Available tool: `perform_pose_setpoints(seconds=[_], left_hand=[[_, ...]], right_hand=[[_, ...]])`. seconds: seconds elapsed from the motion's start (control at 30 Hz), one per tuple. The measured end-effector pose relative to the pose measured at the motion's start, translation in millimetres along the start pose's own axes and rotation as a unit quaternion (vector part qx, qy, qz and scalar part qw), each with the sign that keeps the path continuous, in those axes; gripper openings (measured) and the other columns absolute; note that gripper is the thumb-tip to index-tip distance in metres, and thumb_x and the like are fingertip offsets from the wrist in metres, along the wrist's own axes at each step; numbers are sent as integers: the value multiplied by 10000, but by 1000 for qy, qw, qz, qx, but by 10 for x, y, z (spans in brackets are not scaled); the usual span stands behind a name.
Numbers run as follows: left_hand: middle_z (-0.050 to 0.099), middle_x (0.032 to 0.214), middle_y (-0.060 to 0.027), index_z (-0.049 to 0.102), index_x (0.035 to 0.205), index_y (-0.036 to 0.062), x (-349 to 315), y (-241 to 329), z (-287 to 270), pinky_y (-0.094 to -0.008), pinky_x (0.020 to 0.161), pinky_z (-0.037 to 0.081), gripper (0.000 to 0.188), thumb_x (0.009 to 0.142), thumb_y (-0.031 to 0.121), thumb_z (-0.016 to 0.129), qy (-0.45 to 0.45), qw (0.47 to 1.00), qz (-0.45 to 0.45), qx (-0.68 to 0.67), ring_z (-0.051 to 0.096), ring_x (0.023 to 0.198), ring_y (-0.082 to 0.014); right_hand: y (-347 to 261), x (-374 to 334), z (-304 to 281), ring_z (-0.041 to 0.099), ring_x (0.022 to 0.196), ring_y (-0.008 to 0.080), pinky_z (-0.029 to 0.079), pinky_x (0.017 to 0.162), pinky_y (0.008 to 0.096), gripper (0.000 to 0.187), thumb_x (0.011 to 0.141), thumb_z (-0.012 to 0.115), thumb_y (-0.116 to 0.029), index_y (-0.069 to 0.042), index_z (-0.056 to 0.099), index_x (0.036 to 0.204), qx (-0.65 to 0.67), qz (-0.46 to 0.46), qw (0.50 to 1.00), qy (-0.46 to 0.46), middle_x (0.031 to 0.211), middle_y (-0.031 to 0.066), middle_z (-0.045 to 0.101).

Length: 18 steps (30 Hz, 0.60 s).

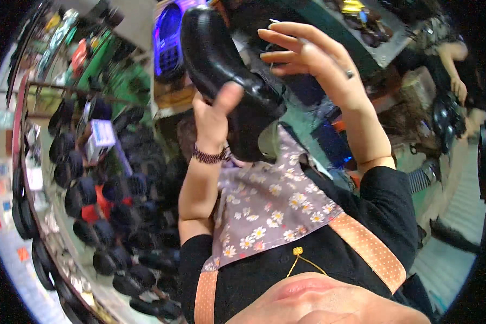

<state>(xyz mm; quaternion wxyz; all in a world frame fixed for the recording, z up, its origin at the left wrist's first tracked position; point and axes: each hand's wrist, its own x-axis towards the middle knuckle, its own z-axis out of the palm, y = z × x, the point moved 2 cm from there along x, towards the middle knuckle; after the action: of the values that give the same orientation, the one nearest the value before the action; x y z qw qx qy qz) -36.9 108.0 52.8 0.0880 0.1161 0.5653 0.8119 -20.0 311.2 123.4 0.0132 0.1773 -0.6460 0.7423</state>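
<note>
A glossy black ankle boot (213, 51) is held up before me with its toe toward the top of the view. My left hand (213, 116) grips it near the heel and ankle, thumb lying across the side. The boot hides most of that hand's fingers. To the right of the boot, my right hand (313, 59) is raised with its fingers apart, holding nothing I can see. A ring is on one of its fingers. A short gap separates it from the boot.
Behind the boot, a dark shoe sole (169, 40) lies under blue-violet light. Racks of black shoes (113, 232) and a white box (100, 139) stand left. At far right, another person's hand (459, 90) is by a black shoe (445, 121). A work surface (389, 54) bears brown items.
</note>
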Motion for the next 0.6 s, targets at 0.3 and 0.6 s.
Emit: perform_pose_setpoints(seconds=[0.3,0.6], left_hand=[[675,989,-144,579,1160,3,-438,-10,-491,-398,728,569,816,893,713,278,154,942,-109,-279,668,817,-267],[641,1071,-238,476,1268,-71,-428,127,-484,-442,684,586,1074,770,858,272,130,969,-107,-184,674,838,-359]], right_hand=[[686,-135,545,577,1131,203,429,1003,356,451,897,673,-245,13,553,1247,-11,45,988,-145,1177,136,627],[425,-503,382,521,1233,235,376,1060,376,573,887,624,-316,35,481,1317,57,110,991,-43,1338,165,538]])
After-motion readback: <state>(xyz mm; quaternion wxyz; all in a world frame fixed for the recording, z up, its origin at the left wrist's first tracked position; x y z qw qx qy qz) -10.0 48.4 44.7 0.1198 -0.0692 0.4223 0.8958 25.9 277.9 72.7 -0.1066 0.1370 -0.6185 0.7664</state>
